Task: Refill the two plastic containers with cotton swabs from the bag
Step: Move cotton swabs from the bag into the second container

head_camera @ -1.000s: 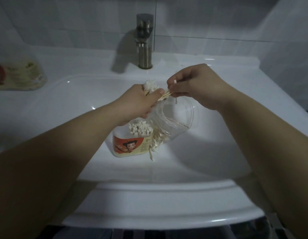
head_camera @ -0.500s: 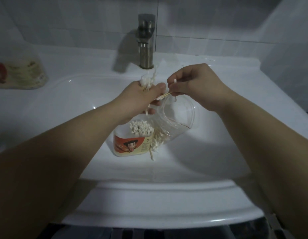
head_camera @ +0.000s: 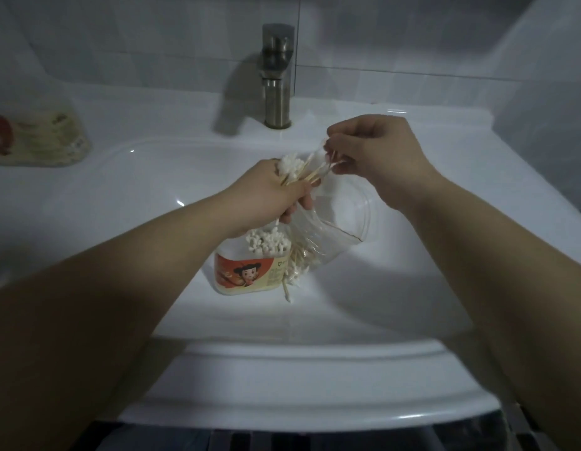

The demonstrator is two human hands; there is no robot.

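Head view: L hand (head_camera: 266,196) clenched on a swab bundle (head_camera: 292,167), R hand (head_camera: 377,148) pinching the clear bag (head_camera: 334,222) rim up btwn them; labelled container (head_camera: 250,271) sits just under L hand, prob. to catch drops.

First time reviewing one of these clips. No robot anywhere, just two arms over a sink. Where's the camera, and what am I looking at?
No machine here: a person works with bare hands, and the single camera sits on their head, looking down, so the arms enter from the bottom. The left hand grips a bundle of cotton swabs; the right hand pinches the stick ends of a few of them. A clear plastic bag droops beneath the hands. In the white sink stands an open container with a cartoon label, swabs upright inside. What looks like a second container, blurred, sits on the ledge at far left; a faucet stands behind.
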